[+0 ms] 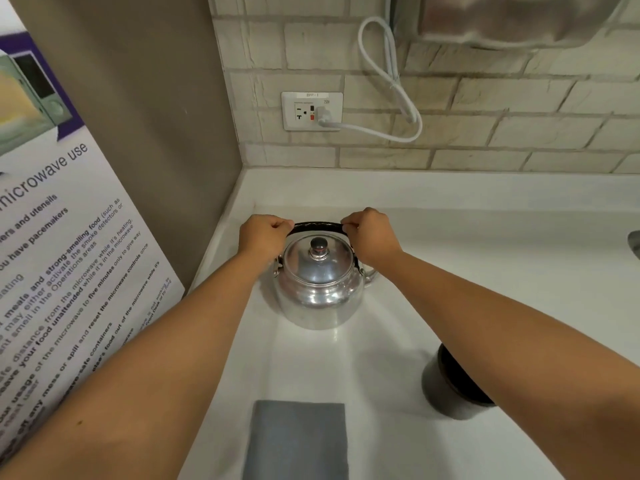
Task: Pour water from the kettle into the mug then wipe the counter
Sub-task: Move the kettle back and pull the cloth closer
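A shiny metal kettle [318, 289] with a lid and a black knob stands on the white counter [485, 271] near the back left corner. Its black handle [317, 226] is tipped toward the back. My left hand [263, 237] grips the handle's left end and my right hand [372, 237] grips its right end. The spout points right, behind my right wrist. A dark grey mug [446, 386] stands at the front right, partly hidden by my right forearm. A folded grey cloth [298, 441] lies flat at the front edge.
A brick-tiled wall with a socket [311, 110] and a plugged-in white cable [391, 84] runs behind the counter. A microwave-use poster [62, 244] covers the left wall. A steel appliance [512, 19] hangs at the top right.
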Demonstrator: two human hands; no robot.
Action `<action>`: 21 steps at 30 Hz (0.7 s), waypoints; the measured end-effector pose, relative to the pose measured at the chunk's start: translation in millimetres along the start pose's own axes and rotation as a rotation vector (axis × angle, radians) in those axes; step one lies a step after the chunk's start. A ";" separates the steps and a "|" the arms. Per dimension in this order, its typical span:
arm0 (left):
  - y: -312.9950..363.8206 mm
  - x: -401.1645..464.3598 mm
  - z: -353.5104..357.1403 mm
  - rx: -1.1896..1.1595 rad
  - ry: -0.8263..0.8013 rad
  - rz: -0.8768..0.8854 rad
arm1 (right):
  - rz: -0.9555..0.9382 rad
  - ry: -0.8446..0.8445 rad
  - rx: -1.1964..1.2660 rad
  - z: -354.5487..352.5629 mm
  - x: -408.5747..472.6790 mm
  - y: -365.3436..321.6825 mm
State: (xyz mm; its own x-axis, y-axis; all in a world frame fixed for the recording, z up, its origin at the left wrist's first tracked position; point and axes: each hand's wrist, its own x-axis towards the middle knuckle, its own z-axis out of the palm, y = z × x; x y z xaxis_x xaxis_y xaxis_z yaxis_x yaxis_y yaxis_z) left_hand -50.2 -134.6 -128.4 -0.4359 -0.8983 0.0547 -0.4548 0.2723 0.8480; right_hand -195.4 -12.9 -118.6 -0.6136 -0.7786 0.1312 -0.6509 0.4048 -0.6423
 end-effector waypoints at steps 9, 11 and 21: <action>-2.9 -98.8 -17.7 0.161 0.068 0.260 | -0.164 -0.038 0.022 -52.0 -69.9 -7.9; -20.3 -152.3 -17.0 0.211 0.023 0.329 | -0.242 0.035 0.033 -70.1 -106.1 -1.3; -86.0 -303.1 25.9 0.800 -0.192 0.178 | -0.086 0.326 -0.024 -107.9 -291.7 106.5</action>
State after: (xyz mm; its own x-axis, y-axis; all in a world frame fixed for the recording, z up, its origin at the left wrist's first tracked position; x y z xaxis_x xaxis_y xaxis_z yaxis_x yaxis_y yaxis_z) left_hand 100.9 123.2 -231.6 -0.6446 -0.7645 0.0004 -0.7487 0.6314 0.2022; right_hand -134.0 309.1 -143.8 -0.6646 -0.6172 0.4212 -0.7141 0.3587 -0.6012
